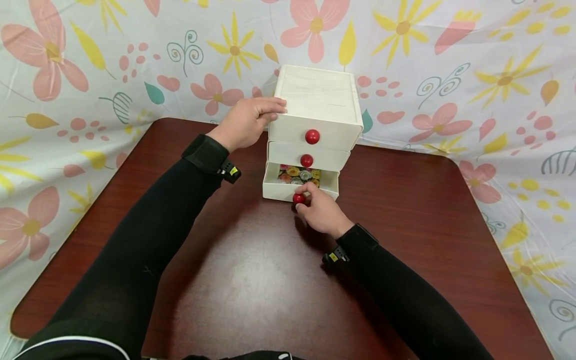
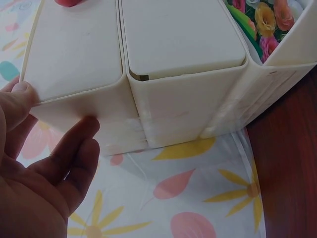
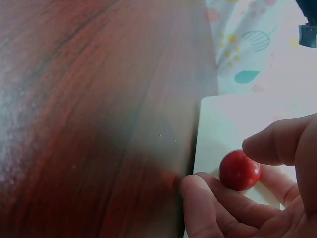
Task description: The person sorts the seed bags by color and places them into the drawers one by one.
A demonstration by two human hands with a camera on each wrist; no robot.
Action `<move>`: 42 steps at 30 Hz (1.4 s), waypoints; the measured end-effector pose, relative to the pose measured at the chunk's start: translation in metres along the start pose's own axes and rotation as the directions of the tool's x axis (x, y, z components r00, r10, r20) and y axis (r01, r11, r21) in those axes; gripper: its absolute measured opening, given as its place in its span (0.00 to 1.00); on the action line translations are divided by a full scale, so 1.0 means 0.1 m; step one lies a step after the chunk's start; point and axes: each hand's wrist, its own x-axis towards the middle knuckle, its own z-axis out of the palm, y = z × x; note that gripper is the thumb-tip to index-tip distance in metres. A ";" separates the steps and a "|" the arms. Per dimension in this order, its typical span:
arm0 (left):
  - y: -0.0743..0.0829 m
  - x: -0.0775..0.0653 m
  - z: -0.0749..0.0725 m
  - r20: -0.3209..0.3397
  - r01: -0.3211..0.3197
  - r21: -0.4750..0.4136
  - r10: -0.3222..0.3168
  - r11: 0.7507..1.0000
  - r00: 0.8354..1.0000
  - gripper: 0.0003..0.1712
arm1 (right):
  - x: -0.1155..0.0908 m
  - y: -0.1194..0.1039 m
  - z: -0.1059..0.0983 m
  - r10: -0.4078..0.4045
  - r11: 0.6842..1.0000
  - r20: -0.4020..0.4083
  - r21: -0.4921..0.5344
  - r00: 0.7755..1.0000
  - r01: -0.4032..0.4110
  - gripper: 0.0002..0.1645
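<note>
A white three-drawer cabinet [image 1: 317,95] stands at the back of the table, each drawer front bearing a round red knob. The bottom drawer [image 1: 274,190] is pulled out, showing colourful flowers [image 1: 299,173] inside. My right hand [image 1: 325,212] holds the bottom red knob [image 3: 239,170] between thumb and fingers. My left hand [image 1: 247,120] rests on the cabinet's upper left edge. In the left wrist view, its fingertips touch the top drawer's edge and the side wall [image 2: 188,109]. The top drawer [image 1: 288,131] and middle drawer [image 1: 283,154] look closed.
The cabinet stands on a dark reddish-brown table [image 1: 418,210] with rounded corners. Behind it hangs a white cloth [image 1: 148,50] printed with flowers and leaves. A black strap with a small camera [image 1: 230,171] sits on each wrist.
</note>
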 end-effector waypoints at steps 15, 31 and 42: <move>0.03 0.01 0.03 0.015 0.015 -0.003 -0.015 1.000 1.000 0.19 | 0.05 0.06 -0.03 -0.068 0.986 -0.072 -0.154 0.995 0.056 0.24; -0.01 -0.03 0.03 -0.004 0.012 -0.041 -0.012 0.999 1.000 0.19 | 0.20 0.04 -0.04 -0.060 0.976 -0.044 -0.214 0.997 0.049 0.29; 0.02 -0.01 0.03 -0.009 0.030 -0.042 -0.031 0.999 0.999 0.19 | 0.30 0.06 -0.08 -0.052 0.971 -0.056 -0.235 0.997 0.037 0.31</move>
